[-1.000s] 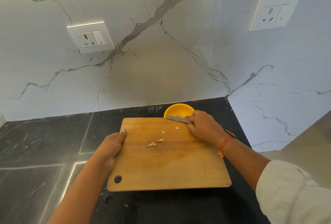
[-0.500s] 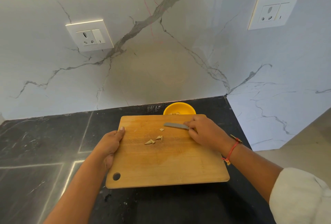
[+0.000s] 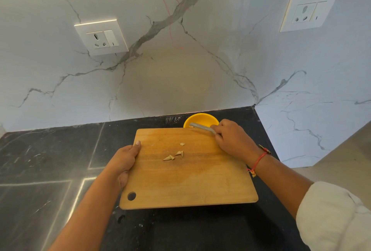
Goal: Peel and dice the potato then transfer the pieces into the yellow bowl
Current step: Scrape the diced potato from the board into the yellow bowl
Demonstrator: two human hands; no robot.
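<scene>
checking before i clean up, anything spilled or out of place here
Nothing looks spilled or damaged. A few potato pieces lie on the cutting board, not in the yellow bowl. The board sits skewed on the counter, left hand gripping its edge.

Soft, even daylight, sharp focus; edges bowed, perhaps by wide-angle distortion.

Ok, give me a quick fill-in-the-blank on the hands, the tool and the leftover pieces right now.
1. The right hand holds a ____ with its blade over the bowl.
2. The left hand grips the left edge of the wooden ____.
3. A few potato pieces lie short of the ____ bowl.
Missing words: knife; board; yellow.
</scene>
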